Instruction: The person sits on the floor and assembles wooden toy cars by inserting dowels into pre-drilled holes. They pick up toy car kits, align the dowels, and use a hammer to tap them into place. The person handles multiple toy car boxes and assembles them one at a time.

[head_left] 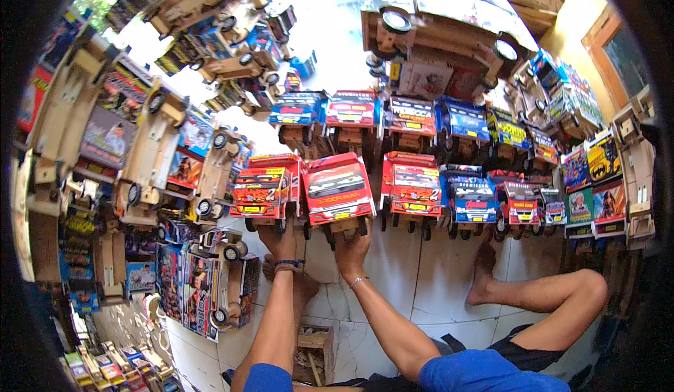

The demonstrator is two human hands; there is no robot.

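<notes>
My right hand (351, 246) grips the wooden underside of a red toy truck (337, 190) that stands on its nose on the white tiled floor (421, 273). My left hand (281, 241) holds the base of the neighbouring red toy truck (263, 188). Both trucks stand in a row of similar wooden toy trucks with printed red and blue sides. A bracelet is on each wrist. My bare foot (483, 273) rests on the tiles to the right.
A second row of red and blue trucks (411, 122) stands behind the first. Larger bare-wood trucks (449, 27) are stacked at the back and along the left (151, 153). More boxed-looking trucks (597, 181) line the right. A small wooden piece (312, 350) lies by my lap.
</notes>
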